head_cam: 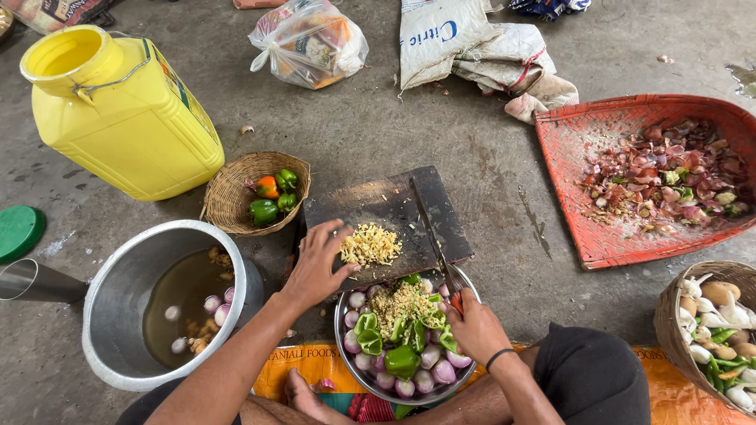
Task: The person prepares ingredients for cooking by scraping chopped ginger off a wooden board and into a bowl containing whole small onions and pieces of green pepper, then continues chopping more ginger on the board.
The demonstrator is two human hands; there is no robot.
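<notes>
Left hand [317, 264] lies flat, fingers together, against the chopped yellow bits [370, 245] at the near edge of the dark cutting board [386, 206]; right hand [472, 327] is clenched on the knife [435, 244]. Best to sweep low and steady so everything drops into the steel bowl [346, 358] just below.

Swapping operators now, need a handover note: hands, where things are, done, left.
Left hand: flat on the dark cutting board, against the chopped pale bits.
Right hand: gripping the knife handle, blade lying across the board.
Steel bowl below the board edge: peeled onions, green pepper pieces, one heap of chopped bits already in.
Done: part of the chopped bits moved to the bowl.
Left: the pile on the board; whole peppers in the small basket.
</notes>
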